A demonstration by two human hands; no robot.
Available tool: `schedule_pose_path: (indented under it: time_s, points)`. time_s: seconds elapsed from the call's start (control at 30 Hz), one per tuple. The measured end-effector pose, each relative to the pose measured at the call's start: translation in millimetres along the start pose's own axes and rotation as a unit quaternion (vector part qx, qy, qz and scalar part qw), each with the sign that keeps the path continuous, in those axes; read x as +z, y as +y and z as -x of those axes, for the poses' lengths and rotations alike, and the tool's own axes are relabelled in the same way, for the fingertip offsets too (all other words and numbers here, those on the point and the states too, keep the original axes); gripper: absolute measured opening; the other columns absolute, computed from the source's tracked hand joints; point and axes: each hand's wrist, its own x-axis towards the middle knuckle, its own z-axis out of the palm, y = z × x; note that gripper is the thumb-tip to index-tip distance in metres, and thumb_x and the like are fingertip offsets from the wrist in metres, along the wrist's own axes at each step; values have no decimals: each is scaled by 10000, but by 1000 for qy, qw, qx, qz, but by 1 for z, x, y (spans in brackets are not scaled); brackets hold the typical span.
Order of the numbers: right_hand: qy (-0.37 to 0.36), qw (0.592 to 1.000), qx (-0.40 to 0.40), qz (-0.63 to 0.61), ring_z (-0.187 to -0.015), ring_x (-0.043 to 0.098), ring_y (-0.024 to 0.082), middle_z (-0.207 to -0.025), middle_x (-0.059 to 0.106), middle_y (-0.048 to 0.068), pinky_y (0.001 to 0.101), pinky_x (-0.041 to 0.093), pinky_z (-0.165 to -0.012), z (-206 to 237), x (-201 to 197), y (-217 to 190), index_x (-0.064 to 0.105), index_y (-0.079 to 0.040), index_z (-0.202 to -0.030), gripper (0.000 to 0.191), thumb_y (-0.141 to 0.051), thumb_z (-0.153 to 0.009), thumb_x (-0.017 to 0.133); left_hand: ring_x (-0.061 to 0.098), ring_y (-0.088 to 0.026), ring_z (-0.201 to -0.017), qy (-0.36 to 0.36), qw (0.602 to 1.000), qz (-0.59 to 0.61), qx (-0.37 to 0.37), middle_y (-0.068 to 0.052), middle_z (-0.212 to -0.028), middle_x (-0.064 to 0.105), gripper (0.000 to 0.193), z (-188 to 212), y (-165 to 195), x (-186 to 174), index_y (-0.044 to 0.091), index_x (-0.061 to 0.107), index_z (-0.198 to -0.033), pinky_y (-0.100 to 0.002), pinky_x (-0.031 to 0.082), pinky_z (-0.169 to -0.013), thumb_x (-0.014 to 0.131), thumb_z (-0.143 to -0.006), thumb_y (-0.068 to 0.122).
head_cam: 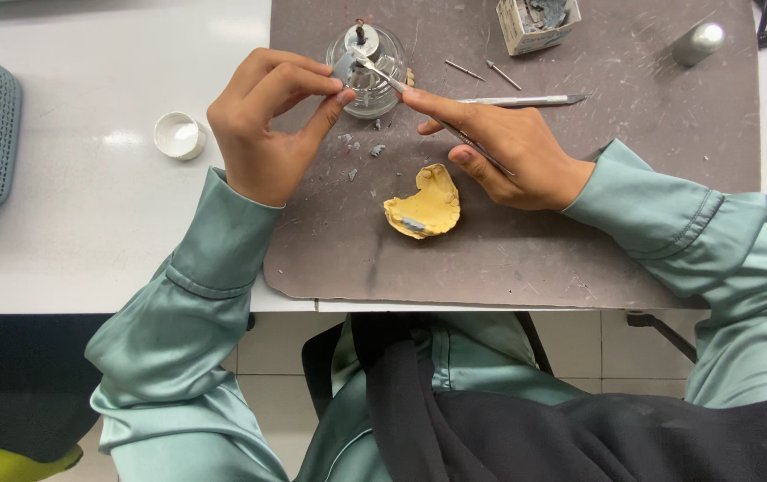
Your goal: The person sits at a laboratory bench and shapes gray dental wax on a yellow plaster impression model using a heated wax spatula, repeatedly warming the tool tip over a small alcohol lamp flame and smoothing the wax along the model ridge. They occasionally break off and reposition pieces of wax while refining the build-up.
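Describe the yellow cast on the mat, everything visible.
The yellow horseshoe-shaped plaster-like cast lies flat on the scuffed grey-brown work mat, just below and between both hands, touched by neither. It is matte pale yellow with a curved arch, uneven edges and a notch at its upper side. A small grey wax-like patch sits near its lower left edge. Grey crumbs are scattered on the mat above and left of it. Nothing else rests on it.

A mat lies on the table. On the mat, a plaster cast sits nearest the person, a glass burner behind it, a small box further right. A cap lies left of the mat.
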Motion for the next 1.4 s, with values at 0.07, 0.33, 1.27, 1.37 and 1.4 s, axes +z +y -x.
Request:
schedule_pose_path:
  time_s: [0.07, 0.33, 1.27, 1.37, 1.4]
  points:
    - [-1, 1000, -5, -5, -1178, 711, 267, -1492, 613, 128, 373, 586, -912, -2, -1, -1, 371, -130, -1612, 572, -85, -1068, 540, 765, -203, -1081, -3, 1000, -6, 8, -87, -1167, 682, 195, -1, 1, -1, 24, 736, -1072, -303, 620, -937, 896, -972, -28]
    - [4, 1000, -6, -4, -1171, 718, 266, -1487, 622, 129, 368, 593, -903, -3, -3, -2, 378, -124, -1614, 540, -103, -1088, 502, 766, -200, -1080, 2, 1000, -11, 22, -87, -1170, 682, 195, -2, 2, -4, 23, 739, -1086, -299, 621, -935, 896, -983, -28]
    - [-8, 999, -2, -42, -1312, 674, 275, -1604, 504, 139, 384, 580, -1048, -12, -7, -14, 364, -77, -1605, 495, -98, -1118, 444, 760, -207, -1091, 6, 999, -14, 33, -91, -1188, 689, 209, -11, 6, -18, 25, 731, -1119, -304, 621, -946, 886, -992, -37]
    - [-9, 999, 3, -50, -1312, 677, 275, -1608, 503, 146, 377, 583, -1041, -13, -7, -15, 361, -80, -1605, 485, -105, -1127, 441, 761, -205, -1087, 8, 999, -10, 31, -88, -1184, 690, 206, -11, 6, -17, 27, 733, -1118, -303, 621, -945, 884, -992, -36]
    - [-8, 999, 2, -47, -1313, 677, 275, -1607, 505, 145, 382, 582, -1045, -13, -7, -15, 359, -83, -1609, 482, -119, -1135, 434, 760, -204, -1086, 6, 1000, -10, 28, -88, -1182, 690, 205, -10, 7, -17, 27, 734, -1116, -303, 621, -943, 883, -990, -34]
